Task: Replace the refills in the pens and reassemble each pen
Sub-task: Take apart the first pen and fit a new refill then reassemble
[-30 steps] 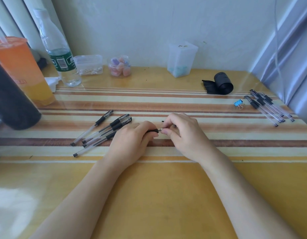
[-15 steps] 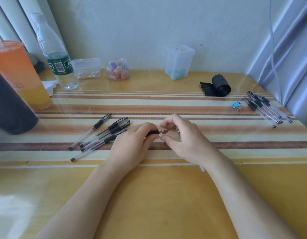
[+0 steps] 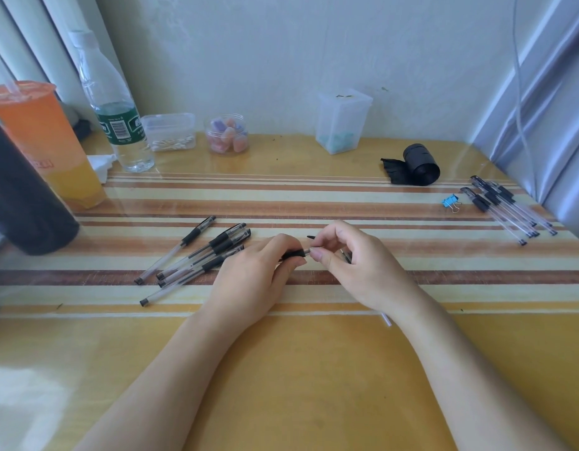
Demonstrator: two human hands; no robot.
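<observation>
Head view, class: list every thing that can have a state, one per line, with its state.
left hand: grips the held pen
right hand: pinches its metal tip
held pen: level, between both hands
left pens: lying bunched together
right pens: capped, lying side by side
water bottle: upright, capped
orange drink: upright, lidded

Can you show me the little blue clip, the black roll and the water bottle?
blue clip (image 3: 448, 201), head view, on its blue body.
black roll (image 3: 420, 165), head view, on its rolled side.
water bottle (image 3: 119, 126), head view, on its green label.
</observation>
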